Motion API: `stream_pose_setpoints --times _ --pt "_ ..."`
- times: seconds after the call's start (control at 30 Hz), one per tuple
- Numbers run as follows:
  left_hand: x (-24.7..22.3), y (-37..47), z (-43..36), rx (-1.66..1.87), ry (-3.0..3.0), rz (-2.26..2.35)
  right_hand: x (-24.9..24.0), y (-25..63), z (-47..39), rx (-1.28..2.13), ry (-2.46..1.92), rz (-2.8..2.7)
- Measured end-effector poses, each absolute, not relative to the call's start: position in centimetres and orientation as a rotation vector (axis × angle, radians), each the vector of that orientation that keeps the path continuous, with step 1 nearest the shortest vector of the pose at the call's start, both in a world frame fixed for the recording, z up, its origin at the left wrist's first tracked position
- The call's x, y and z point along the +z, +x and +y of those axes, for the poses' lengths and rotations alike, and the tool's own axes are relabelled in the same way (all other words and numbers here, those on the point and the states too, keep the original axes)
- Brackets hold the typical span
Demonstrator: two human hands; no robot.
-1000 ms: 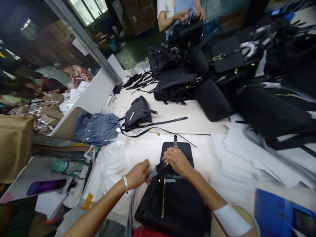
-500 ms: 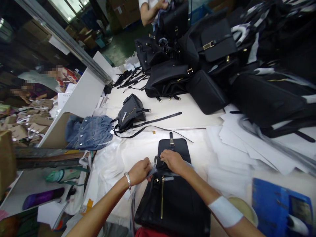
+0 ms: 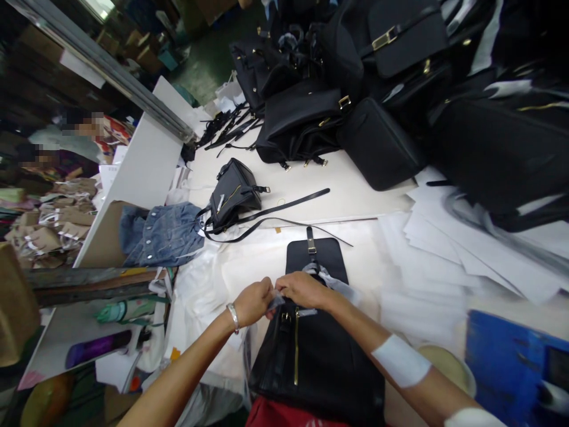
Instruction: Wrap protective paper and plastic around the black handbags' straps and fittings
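Observation:
A black backpack (image 3: 340,356) with a gold zipper lies on the table before me, its flap (image 3: 326,255) folded away from me with a gold buckle on it. My left hand (image 3: 253,303) is closed in a pinch on a clear plastic strip (image 3: 276,301) above the bag's left upper edge. Fingertips of my right hand (image 3: 306,289) are pinched together right beside it; what they hold is hidden. Loose plastic wrap (image 3: 331,281) sits around the bag's top handle behind my right hand.
Black bags (image 3: 302,121) are piled at the back and right. A small black bag (image 3: 235,193) with long straps lies beyond my left hand, near a denim garment (image 3: 162,234). White sheets (image 3: 466,237) and a blue case (image 3: 502,362) are at right.
My right hand has moved left, off the bag's handle, to meet my left fingers. The plastic wrap around the handle now shows. The view has shifted slightly.

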State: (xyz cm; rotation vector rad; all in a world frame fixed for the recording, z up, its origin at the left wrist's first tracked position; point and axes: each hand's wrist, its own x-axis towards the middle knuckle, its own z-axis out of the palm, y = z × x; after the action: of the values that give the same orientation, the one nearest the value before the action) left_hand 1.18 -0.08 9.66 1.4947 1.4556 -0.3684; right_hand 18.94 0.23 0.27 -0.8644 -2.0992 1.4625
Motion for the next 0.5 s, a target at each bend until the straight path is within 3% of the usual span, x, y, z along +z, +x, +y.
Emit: stream_pose_setpoints --times 0.2,0.5 --pt "8.0 1.3 -0.3 -0.427 1.629 1.440 -1.2 19.8 0.5 1.271 -1.158 -2.241" --pt "5.4 2.2 0.2 -0.609 1.693 1.454 -1.4 19.6 -0.3 1.127 -1.150 -2.344"
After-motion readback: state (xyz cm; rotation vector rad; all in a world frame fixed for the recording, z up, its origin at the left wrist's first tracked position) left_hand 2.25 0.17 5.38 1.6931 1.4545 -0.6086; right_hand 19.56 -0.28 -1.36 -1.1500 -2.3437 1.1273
